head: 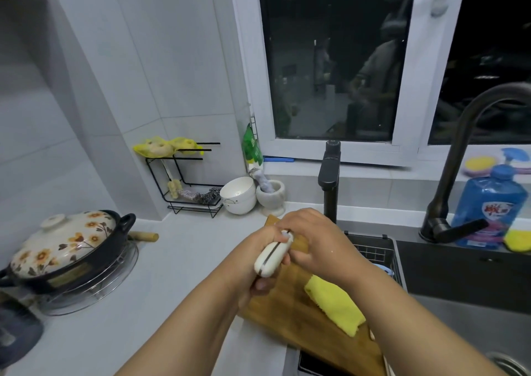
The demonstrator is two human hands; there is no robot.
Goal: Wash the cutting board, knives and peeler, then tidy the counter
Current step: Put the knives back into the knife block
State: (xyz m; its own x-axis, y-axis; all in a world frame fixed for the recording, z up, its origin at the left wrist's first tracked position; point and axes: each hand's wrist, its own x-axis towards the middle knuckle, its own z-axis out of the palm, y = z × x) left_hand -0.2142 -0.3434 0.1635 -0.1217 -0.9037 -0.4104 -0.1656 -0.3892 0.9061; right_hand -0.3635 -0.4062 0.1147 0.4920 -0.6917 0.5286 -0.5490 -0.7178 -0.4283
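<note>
The left hand (260,249) grips the white knife handle (272,257) above the cutting board (290,309); the right hand (313,240) pinches something at its front end, probably the blade, which is hidden. Wipe away from the edge, slowly

Home kitchen, sink (448,263), faucet (459,157), dish soap (488,203), clay pot (66,249), tiled walls (86,88)

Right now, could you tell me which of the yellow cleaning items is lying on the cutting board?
The folded yellow cloth, lying on the wooden cutting board beside the right hand. The yellow sponge sits by the blue detergent bottle instead.
</note>
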